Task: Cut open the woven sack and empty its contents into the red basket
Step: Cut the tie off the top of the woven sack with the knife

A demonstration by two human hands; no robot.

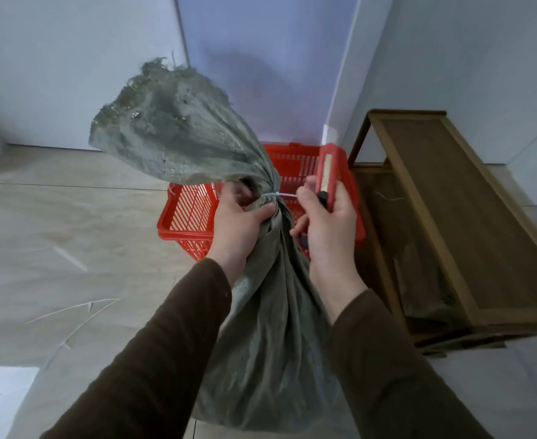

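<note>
Head view: left hand grips the grey woven sack at its tied neck, right hand just beside it clutches a red box cutter. Red basket sits right behind both. No readable writing.

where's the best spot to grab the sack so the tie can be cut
Grip the woven sack at its gathered neck just below the white tie, coming from the left, as the left hand does. The cloth bunches narrow enough there to close fingers round, and it leaves the right side free for the right hand with the red cutter.
</note>
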